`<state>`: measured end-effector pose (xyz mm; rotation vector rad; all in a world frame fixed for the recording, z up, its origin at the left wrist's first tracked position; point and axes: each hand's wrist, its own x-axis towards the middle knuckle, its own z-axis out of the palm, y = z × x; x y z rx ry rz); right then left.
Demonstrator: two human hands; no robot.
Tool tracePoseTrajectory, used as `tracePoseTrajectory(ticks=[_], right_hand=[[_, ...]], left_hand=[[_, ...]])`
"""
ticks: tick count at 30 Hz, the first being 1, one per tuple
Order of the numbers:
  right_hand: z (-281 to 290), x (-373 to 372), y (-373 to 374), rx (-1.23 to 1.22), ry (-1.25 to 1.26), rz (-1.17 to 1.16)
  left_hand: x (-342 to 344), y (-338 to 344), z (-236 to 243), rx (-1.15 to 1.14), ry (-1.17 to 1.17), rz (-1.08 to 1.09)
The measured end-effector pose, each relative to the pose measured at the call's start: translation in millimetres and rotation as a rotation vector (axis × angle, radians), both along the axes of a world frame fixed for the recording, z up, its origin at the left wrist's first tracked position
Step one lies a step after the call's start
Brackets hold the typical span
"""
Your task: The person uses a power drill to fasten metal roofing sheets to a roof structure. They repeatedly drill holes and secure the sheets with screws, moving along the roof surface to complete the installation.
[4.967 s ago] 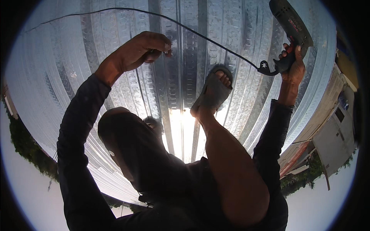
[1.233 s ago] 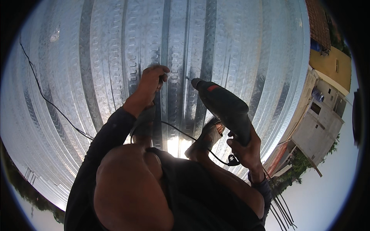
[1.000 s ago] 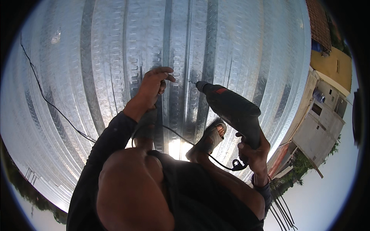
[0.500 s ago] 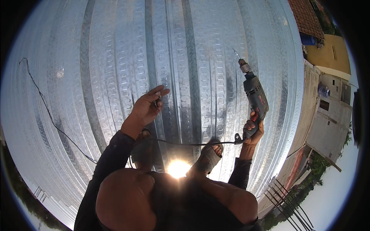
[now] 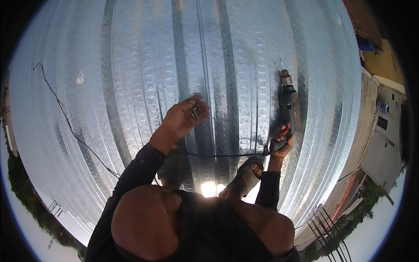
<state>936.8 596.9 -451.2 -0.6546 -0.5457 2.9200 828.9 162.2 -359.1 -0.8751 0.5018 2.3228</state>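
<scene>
In my right hand (image 5: 283, 146) is a dark power drill (image 5: 288, 105), gripped by its handle with fingers at the red trigger. Its thin bit (image 5: 282, 64) points away from me over the ribbed metal sheeting (image 5: 244, 52). My left hand (image 5: 181, 120) is half curled near the middle, palm showing. A few small metal pins (image 5: 194, 112), perhaps rivets, lie across its fingers; their exact kind is too small to tell. The drill's black cord (image 5: 222, 155) runs left from the handle, passing in front of my feet.
My sandalled foot (image 5: 249, 174) stands on the sheeting, with bright sun glare (image 5: 211, 189) beside it. A black wire (image 5: 72, 129) lies at the left. Past the right edge are a concrete wall (image 5: 364, 118), buildings (image 5: 393, 118) and upright steel bars (image 5: 327, 236).
My left hand has turned and its fingers have opened somewhat, bringing the pins into sight. The drill has swung from leaning left to pointing more straight ahead. The whole view has shifted slightly.
</scene>
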Motion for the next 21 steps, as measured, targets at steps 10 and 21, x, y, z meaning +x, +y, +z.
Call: tracePoseTrajectory(ticks=[10,21], right_hand=[[40.8,7.8,3.2,1.573,-0.899,0.086],[121.0,-53.6,-216.8,1.778,0.261,0.706]], left_hand=[[9.3,13.3,-10.9,-0.075,0.113,-0.084],[29.9,34.9,-12.5,-0.096,0.079,-0.135]])
